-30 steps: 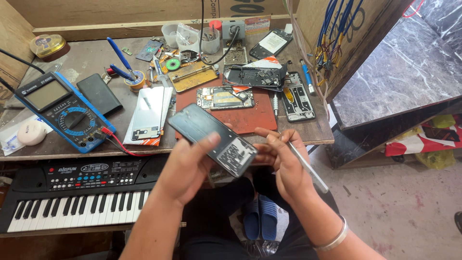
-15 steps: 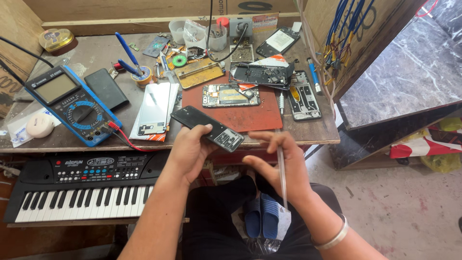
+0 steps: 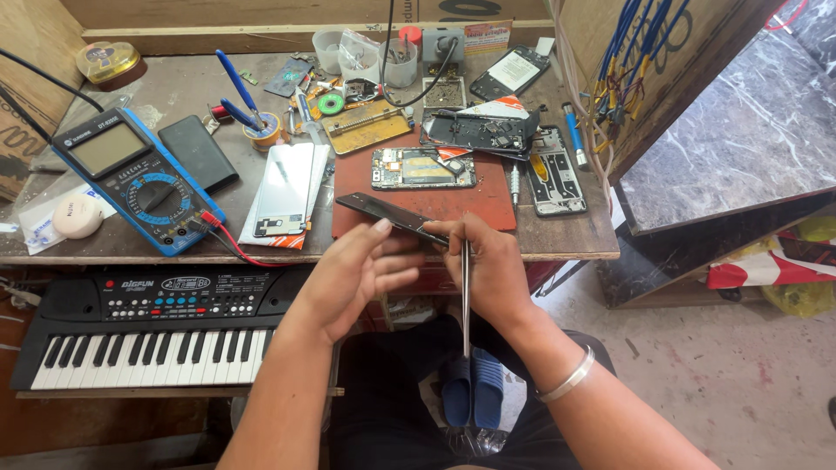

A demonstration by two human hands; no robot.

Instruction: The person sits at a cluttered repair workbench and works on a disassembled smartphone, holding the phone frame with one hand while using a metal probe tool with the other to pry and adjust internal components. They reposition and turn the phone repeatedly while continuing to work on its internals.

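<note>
Two bare hands meet just in front of the worn wooden surface (image 3: 566, 248); the left hand (image 3: 357, 274) is half open, its fingertips under and against a thin, flat, black phone panel (image 3: 392, 216) held edge-on and tilted, above the near edge of a dull red rectangular mat (image 3: 470, 196); the right hand (image 3: 492, 265) pinches the panel's near end and also grips slim, shiny metal tweezers (image 3: 466, 300) that point down toward the lap; a plain silver bangle (image 3: 566, 374) circles that wrist; on the mat lies an opened phone body with bare circuitry (image 3: 422, 167); at the back stand three small clear plastic cups (image 3: 366, 57), one holding small dark parts, too small to tell; to the left rest a blue multimeter with a round dial (image 3: 139, 178) and, lower, a black electronic keyboard with white keys (image 3: 148, 326).
</note>
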